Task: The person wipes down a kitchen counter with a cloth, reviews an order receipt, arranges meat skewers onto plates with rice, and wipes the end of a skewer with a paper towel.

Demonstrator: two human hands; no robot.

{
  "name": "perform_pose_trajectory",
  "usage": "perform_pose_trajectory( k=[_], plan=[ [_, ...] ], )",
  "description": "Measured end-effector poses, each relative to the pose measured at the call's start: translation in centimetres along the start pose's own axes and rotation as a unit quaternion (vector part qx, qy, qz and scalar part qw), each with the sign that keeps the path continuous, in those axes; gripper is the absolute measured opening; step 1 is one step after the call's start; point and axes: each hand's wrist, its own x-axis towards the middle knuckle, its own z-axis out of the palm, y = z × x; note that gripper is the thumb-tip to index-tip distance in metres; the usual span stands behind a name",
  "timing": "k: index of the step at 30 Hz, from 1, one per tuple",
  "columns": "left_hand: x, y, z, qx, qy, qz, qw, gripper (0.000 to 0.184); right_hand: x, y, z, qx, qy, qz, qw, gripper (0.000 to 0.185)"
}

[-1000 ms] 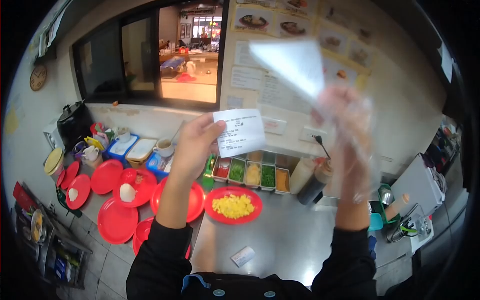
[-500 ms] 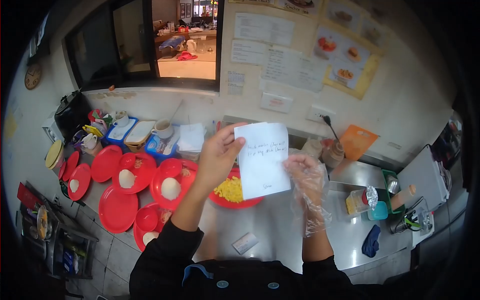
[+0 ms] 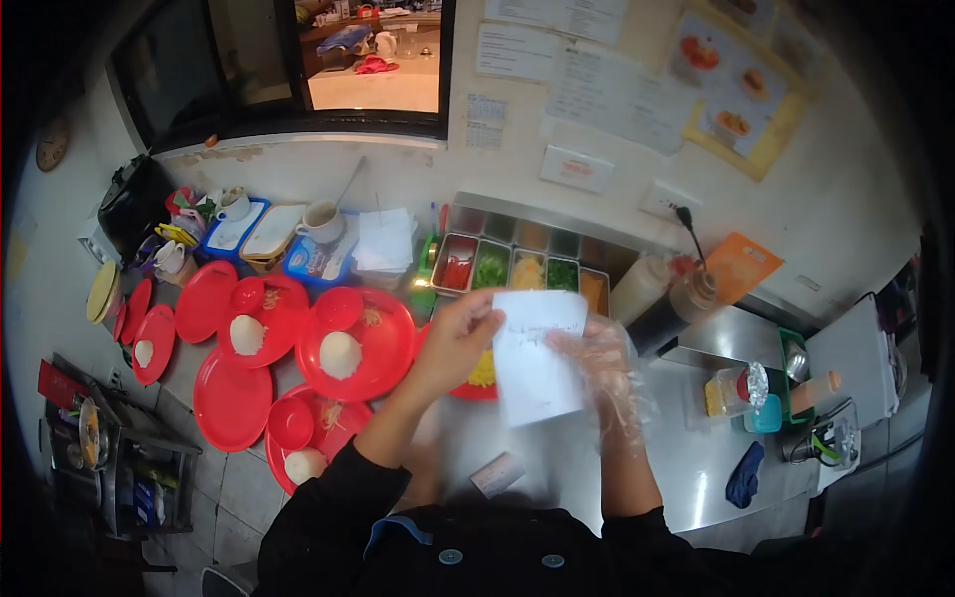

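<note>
The sheet [image 3: 540, 398] that is held up is of thin white paper, matt and smooth; the small slip [image 3: 497, 475] on the counter [image 3: 686, 502] seems also paper. The glove [image 3: 637, 383] on the right hand [image 3: 600, 366] is of clear plastic, wrinkled and a little shiny. The counter is of smooth metal, with bright reflections. The red plates [image 3: 231, 403] look like glossy plastic, and the food trays [image 3: 475, 263] are metal. The sleeves [image 3: 333, 507] are of matt black cloth. Crinkled foil [image 3: 759, 388] shines like silver.
</note>
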Motion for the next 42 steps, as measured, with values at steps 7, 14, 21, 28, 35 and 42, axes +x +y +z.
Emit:
perform_pose_trajectory(
  k=[7,14,21,28,35,42],
  plan=[
    [9.8,-13.7,-18.4,0.564,0.177,-0.001,0.806,0.023,0.5,3.0,-1.3,0.019,0.081,-0.026,0.996,0.026],
    [16.2,-17.3,-19.6,0.246,0.284,-0.316,0.871,0.044,-0.2,4.5,-2.1,-0.011,0.094,-0.019,0.995,0.021],
    [13.6,-18.8,-23.1,-0.057,0.164,-0.253,0.952,0.041,-0.6,7.0,-3.9,-0.015,0.133,-0.029,0.991,0.020],
    [8.0,-18.6,-17.7,0.324,0.241,-0.038,0.914,0.017,-0.5,7.8,-2.8,-0.018,0.124,-0.008,0.992,0.021],
    [7.3,-15.5,-16.4,0.567,0.220,-0.007,0.794,0.014,-1.3,5.5,-1.2,0.000,0.116,0.000,0.993,0.020],
    [1.5,-1.2,-2.8,-0.050,0.007,-0.074,0.996,0.022,-0.9,5.7,0.0,0.085,0.061,0.017,0.994,0.021]
  ],
)
